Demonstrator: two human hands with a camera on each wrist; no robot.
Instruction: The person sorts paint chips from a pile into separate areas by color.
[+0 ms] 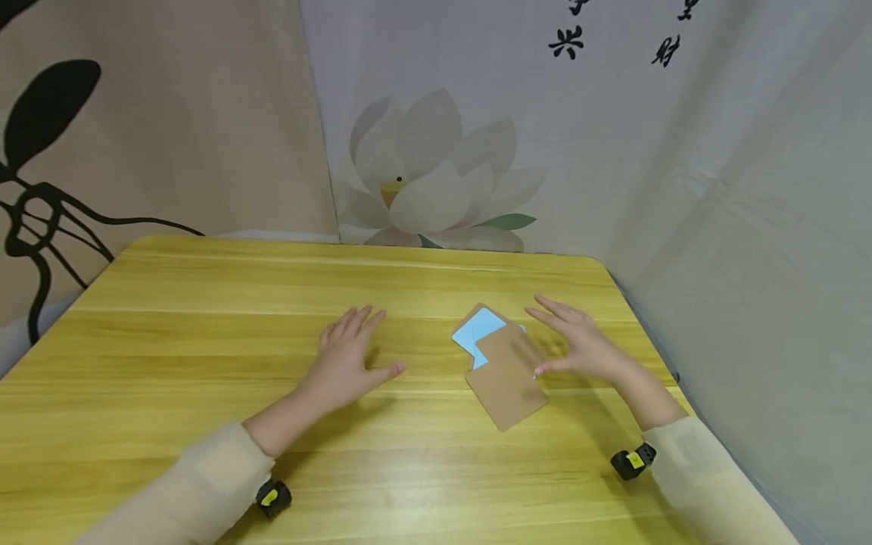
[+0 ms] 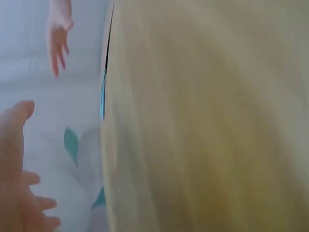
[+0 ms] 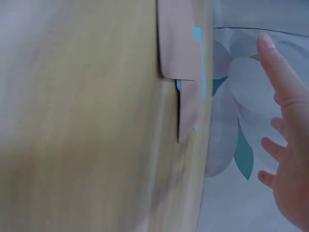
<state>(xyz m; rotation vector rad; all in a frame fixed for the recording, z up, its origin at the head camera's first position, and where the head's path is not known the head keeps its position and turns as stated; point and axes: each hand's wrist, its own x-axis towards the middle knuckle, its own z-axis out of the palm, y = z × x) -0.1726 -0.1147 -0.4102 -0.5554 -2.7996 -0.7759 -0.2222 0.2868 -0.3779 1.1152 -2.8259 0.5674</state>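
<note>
hands (image 1: 345,363) over wood-grain table (image 1: 191,356), lotus-print backdrop (image 1: 436,182)

Two grips (image 1: 344,356) (image 1: 587,344), one card pile (image 1: 507,390), one table (image 1: 204,348)

2 cream sleeves (image 1: 204,477), plain; 2 small black wrist cameras (image 1: 621,465), 1 yellow patch (image 1: 635,460) on each.

Brown card (image 1: 507,390) and blue piece (image 1: 479,327), overlapping
The card lies askew on the table (image 1: 204,341), partly covering the light blue.
</note>
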